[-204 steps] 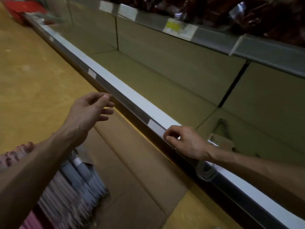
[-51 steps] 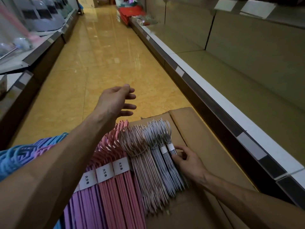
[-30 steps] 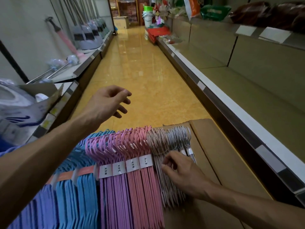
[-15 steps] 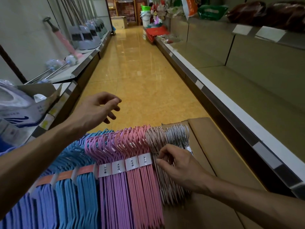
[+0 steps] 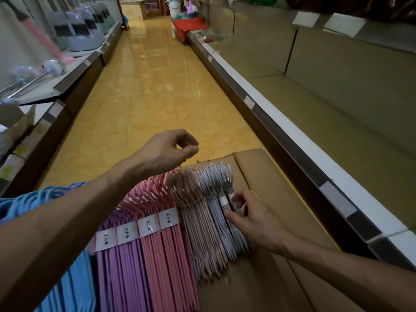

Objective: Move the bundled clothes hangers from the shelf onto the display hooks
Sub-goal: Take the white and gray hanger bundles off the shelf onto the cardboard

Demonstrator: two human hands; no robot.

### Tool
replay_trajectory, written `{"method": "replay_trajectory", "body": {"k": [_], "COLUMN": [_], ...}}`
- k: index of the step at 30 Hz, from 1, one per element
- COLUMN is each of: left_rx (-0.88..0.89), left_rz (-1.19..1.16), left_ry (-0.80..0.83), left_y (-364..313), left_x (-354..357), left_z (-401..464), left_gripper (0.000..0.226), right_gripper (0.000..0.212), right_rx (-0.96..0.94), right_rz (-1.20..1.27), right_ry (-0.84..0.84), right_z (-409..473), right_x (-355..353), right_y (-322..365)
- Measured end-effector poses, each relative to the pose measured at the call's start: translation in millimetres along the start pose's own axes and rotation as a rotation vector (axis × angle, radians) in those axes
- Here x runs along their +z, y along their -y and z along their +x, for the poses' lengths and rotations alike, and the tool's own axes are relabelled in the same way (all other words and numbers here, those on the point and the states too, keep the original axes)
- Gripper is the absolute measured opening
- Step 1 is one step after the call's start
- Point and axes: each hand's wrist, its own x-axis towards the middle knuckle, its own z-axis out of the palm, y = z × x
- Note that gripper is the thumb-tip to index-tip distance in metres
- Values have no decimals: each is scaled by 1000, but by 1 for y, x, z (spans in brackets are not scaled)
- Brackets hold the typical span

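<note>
Banded bundles of clothes hangers lie side by side on a cardboard box: blue, purple, pink, pale rose wire and grey wire. My right hand pinches the rightmost grey bundle just below its white label, thumb on one side and fingers on the other. My left hand hovers above the hook ends of the pink and rose bundles. Its fingers are loosely curled, thumb near forefinger, with nothing in it. No display hooks are in view.
A long low shelf with a white front edge runs along the right, close beside the box. The yellow tiled aisle stretches ahead. Mops and brooms line the left shelf. Red goods sit far down the aisle.
My left hand has drifted right and curled its fingers over the hook ends. My right hand has shifted to the right edge of the grey bundle and closed on it.
</note>
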Motion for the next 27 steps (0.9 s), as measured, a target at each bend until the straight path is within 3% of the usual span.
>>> {"method": "replay_trajectory", "body": {"k": [4,8,16,27], "left_rx": [25,11,-12,99], "left_rz": [170,286,266,278], "left_ry": [165,259,353,276], "left_y": [-1,1,9,-4], "left_x": [22,40,45,60], "left_z": [20,34,49,58], "left_gripper": [37,48,55,50], "right_gripper": [76,100,111,114], "right_rx": [164,262,316,376], "right_rz": [-14,-21,-33,14], "right_ry": [22,74,145,95], "right_z": [9,20,35,42], "right_x": [4,15,29,32], "right_y": [-16,-24,-26,-28]}}
